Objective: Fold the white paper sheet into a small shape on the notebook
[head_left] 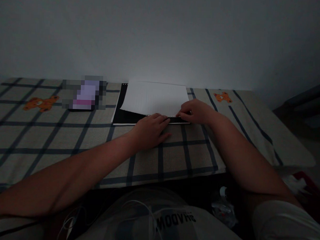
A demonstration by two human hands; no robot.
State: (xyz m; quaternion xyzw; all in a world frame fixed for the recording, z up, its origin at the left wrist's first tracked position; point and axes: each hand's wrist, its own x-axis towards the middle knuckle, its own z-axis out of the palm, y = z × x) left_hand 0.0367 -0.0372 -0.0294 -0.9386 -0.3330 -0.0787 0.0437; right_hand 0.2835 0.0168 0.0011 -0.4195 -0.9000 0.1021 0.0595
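Paper (pixel 155 97), plain white, lies on a black sheet (pixel 124 117) on the checked tablecloth (pixel 57 137). I see the left hand (pixel 151 130) open, its fingers laid on the near edge. The right hand (pixel 195 111) has bent fingers at the near right corner; I can't tell if they pinch it. A lit phone (pixel 85 94) lies to the left.

We look out from one head-worn camera, facing forward and down over the tablecloth (pixel 171 159) toward the wall (pixel 163 36), close enough that the shirt (pixel 211 225) shows along our bottom edge and the left hand (pixel 150 131) and right hand (pixel 196 111) sit mid-view
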